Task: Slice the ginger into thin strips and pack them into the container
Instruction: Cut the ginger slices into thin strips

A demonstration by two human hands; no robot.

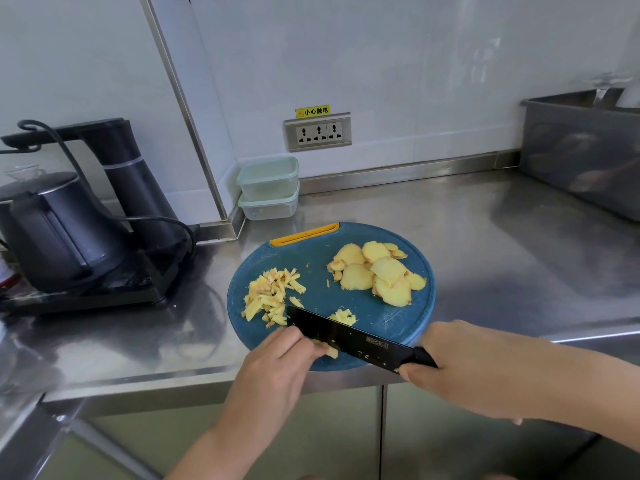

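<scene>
A round blue cutting board (311,271) lies on the steel counter. A pile of thin ginger strips (272,294) sits on its left side, and flat ginger slices (375,273) are heaped on its right. A small cut bit of ginger (343,317) lies just behind the blade. My right hand (460,365) grips the handle of a black knife (346,336), whose blade stands on the board's near edge. My left hand (277,365) pinches a small ginger piece (330,350) against the blade. Two stacked clear containers with pale green lids (268,188) stand against the back wall.
A black electric kettle (52,223) and its base with a cable stand at the left. A grey steel bin (581,147) sits at the back right. A wall socket (318,132) is above the containers. The counter's front edge runs just below the board.
</scene>
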